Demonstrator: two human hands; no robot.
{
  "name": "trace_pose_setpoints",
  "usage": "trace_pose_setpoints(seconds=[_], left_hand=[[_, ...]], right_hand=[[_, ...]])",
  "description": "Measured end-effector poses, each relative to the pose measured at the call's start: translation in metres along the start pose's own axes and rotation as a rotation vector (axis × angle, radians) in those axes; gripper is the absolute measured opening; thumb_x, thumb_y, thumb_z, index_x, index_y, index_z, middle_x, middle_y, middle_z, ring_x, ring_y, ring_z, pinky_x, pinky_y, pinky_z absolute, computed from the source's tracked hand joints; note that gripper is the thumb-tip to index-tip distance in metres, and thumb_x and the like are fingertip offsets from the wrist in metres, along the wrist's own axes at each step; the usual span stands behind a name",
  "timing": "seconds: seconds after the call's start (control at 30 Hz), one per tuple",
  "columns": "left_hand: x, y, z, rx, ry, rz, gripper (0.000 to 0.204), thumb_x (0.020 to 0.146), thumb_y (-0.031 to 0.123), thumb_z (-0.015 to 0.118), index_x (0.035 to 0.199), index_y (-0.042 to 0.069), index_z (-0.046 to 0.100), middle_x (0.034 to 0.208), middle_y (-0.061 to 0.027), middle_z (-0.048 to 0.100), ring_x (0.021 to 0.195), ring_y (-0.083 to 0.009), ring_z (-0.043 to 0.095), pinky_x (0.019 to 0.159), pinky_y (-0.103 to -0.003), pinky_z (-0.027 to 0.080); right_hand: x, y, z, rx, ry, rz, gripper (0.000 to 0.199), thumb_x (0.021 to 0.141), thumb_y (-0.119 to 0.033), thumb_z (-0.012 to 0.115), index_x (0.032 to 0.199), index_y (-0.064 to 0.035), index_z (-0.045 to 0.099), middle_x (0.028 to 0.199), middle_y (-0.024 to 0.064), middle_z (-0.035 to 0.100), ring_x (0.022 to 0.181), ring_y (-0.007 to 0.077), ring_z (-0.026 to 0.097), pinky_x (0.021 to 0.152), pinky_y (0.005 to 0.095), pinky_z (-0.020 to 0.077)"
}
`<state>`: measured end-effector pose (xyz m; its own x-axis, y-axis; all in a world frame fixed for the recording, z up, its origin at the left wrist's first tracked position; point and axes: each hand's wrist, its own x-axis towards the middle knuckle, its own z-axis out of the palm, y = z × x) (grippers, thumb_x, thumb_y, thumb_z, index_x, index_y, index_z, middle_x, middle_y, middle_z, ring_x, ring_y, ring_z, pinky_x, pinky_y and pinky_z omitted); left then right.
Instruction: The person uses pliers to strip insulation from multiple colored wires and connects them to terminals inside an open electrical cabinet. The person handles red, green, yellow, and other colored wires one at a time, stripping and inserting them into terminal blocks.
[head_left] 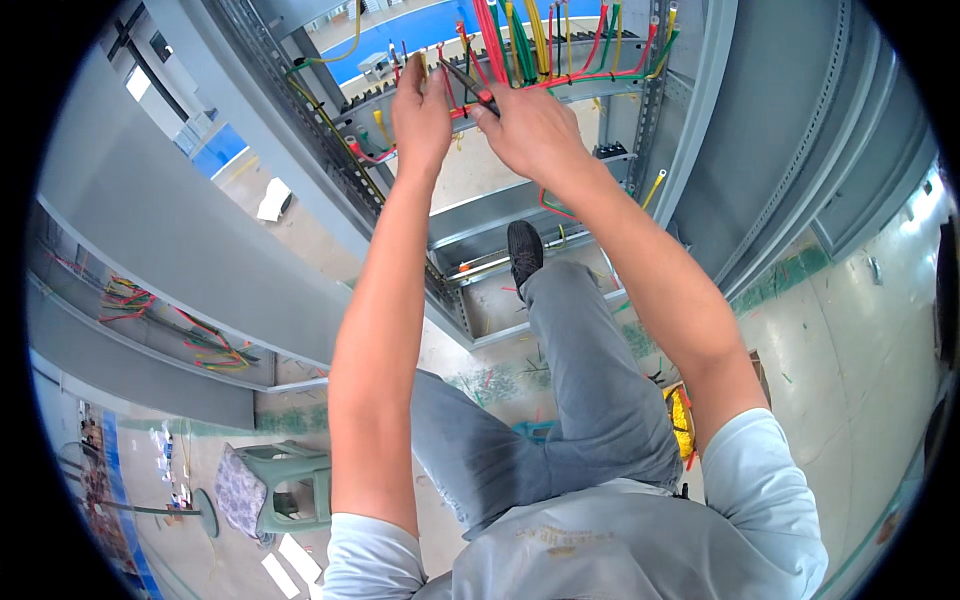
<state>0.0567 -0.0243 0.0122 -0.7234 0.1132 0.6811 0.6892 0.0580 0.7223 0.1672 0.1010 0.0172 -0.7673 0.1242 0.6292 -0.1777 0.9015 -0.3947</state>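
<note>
My right hand (535, 130) is closed round a hand tool with slim dark jaws and a red part at the grip, which looks like pliers (468, 80). The jaws point up and left, toward a red wire beside my left hand. My left hand (422, 115) is raised at the cabinet's cross rail, its thumb and fingers pinched together around what seems to be a yellow wire (423, 66). Red, green and yellow wires (525, 45) rise in bundles just beyond my right hand. Several wire ends carry ring lugs (380, 125).
A grey metal cabinet frame (690, 120) surrounds the work, with a slotted rail (590, 85) across it. My shoe (524, 250) rests inside the lower frame. Another cabinet section with loose wires (130, 300) stands left. A green stool (295, 490) and a yellow bag (680, 420) are nearby.
</note>
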Motion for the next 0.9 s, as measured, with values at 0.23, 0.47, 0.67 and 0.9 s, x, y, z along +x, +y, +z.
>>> trace_pose_setpoints(seconds=[0.23,0.47,0.67,0.9], left_hand=[[0.014,-0.01,-0.009,0.069,0.003,0.075,0.029,0.103,0.018,0.06,0.121,-0.001,0.071,0.101,-0.0068,0.075,0.094,-0.0096,0.064,0.085,-0.026,0.049],[0.017,-0.019,-0.014,0.091,-0.017,0.133,0.027,0.103,0.017,0.059,0.117,-0.002,0.072,0.099,-0.0059,0.076,0.086,-0.0082,0.061,0.079,-0.025,0.049],[0.019,-0.026,-0.017,0.122,-0.007,0.102,0.027,0.102,0.018,0.062,0.117,-0.001,0.073,0.098,-0.0061,0.076,0.081,-0.0072,0.059,0.075,-0.025,0.049],[0.017,-0.027,-0.013,0.177,0.045,0.258,0.028,0.102,0.019,0.063,0.119,-0.002,0.072,0.095,-0.0067,0.077,0.077,-0.0076,0.059,0.074,-0.027,0.05]], right_hand=[[0.018,0.003,0.017,-0.239,0.132,-0.129,0.022,0.093,-0.02,0.062,0.1,-0.0005,0.066,0.086,0.0214,0.071,0.086,0.0427,0.068,0.075,0.0552,0.0533],[0.026,-0.004,0.029,-0.194,0.195,-0.125,0.019,0.086,-0.01,0.058,0.099,0.0004,0.066,0.088,0.0232,0.072,0.083,0.0426,0.072,0.074,0.0534,0.0571],[0.03,-0.001,0.03,-0.108,0.11,-0.128,0.021,0.082,-0.008,0.061,0.101,0.0012,0.066,0.088,0.027,0.071,0.085,0.042,0.072,0.077,0.0523,0.0572],[0.047,0.015,0.035,0.181,-0.075,-0.056,0.022,0.09,-0.019,0.068,0.101,-0.0006,0.064,0.068,0.0137,0.063,0.066,0.0301,0.066,0.059,0.0446,0.0522]])
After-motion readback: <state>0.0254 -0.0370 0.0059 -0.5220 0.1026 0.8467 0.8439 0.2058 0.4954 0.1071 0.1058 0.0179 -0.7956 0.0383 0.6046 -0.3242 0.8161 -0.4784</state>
